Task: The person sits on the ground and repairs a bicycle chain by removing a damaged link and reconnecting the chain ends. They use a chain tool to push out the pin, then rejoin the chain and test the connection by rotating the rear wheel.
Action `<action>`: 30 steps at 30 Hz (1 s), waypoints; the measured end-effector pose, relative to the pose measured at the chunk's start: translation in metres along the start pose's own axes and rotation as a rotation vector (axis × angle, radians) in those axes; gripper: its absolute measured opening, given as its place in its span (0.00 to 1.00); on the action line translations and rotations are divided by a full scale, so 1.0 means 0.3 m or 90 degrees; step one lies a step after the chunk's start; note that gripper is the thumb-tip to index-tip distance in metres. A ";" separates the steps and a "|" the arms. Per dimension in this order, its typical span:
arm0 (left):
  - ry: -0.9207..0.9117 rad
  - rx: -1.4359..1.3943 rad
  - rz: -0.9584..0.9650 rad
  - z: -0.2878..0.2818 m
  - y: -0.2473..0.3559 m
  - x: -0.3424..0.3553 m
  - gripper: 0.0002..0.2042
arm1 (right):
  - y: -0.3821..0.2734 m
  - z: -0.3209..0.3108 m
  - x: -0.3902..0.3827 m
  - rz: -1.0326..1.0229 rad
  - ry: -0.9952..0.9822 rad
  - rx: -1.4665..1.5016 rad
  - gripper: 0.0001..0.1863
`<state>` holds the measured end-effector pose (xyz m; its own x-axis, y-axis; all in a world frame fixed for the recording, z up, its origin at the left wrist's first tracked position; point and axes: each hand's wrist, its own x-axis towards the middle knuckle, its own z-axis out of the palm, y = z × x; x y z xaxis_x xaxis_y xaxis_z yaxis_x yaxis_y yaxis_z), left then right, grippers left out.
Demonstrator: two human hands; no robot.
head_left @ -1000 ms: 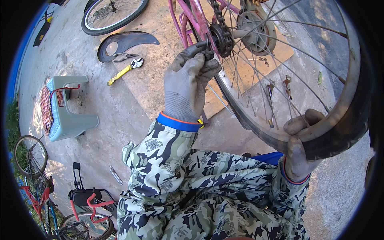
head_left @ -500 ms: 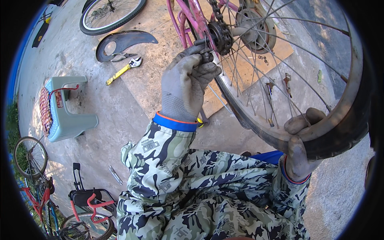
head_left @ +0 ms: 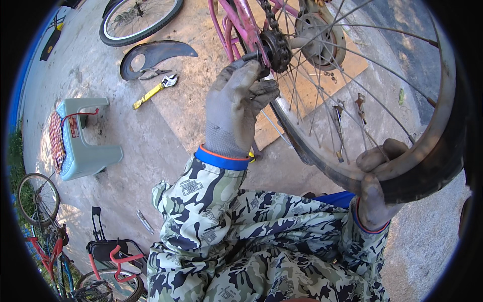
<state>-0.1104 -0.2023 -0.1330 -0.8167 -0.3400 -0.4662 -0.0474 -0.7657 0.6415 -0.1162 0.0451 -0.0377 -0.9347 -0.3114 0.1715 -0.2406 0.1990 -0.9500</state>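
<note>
My left hand [head_left: 236, 98], in a grey, dirtied glove, is closed at the axle end beside the sprocket [head_left: 279, 50] and the pink bicycle frame [head_left: 241, 20]; what its fingertips pinch is too dark and hidden to make out. My right hand [head_left: 377, 186], gloved too, wraps its fingers and thumb round the rim and tyre of the spoked wheel [head_left: 432, 143] at the lower right. The chain [head_left: 269, 15] runs up from the sprocket. A rusty hub drum [head_left: 322, 48] shows behind the spokes.
A plywood board [head_left: 171, 116] lies below the bicycle. To the left are an adjustable wrench [head_left: 151, 93], pliers [head_left: 153, 73], a curved dark guard [head_left: 166, 48], a loose wheel [head_left: 118, 35], a pale plastic stool [head_left: 90, 151] and other bicycles [head_left: 50, 251]. Small tools [head_left: 359, 105] lie behind the spokes.
The fingers of my left hand have shifted slightly at the axle end, thumb and forefinger rising a little over it. My right hand stays on the rim and tyre.
</note>
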 end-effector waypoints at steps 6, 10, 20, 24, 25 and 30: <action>0.073 0.128 0.045 0.037 0.019 -0.002 0.18 | -0.013 0.008 0.016 -0.016 -0.017 -0.015 0.17; 0.106 0.228 0.084 0.041 0.020 -0.004 0.16 | -0.014 0.015 0.017 -0.024 -0.006 -0.017 0.17; 0.114 0.226 0.111 0.056 0.010 -0.017 0.13 | -0.017 0.025 0.020 -0.027 0.023 0.011 0.16; 0.109 0.207 0.096 0.063 0.019 -0.022 0.13 | -0.016 0.017 0.031 -0.046 -0.010 -0.027 0.17; 0.114 0.218 0.091 0.064 0.021 -0.022 0.13 | -0.019 0.016 0.030 -0.039 -0.010 -0.033 0.17; 0.125 0.235 0.086 0.067 0.030 -0.024 0.13 | -0.024 0.021 0.026 -0.053 0.005 -0.048 0.16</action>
<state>-0.1165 -0.1956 -0.1116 -0.7063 -0.5486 -0.4475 -0.1797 -0.4725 0.8628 -0.1202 0.0355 -0.0311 -0.9126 -0.3220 0.2520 -0.3366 0.2418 -0.9101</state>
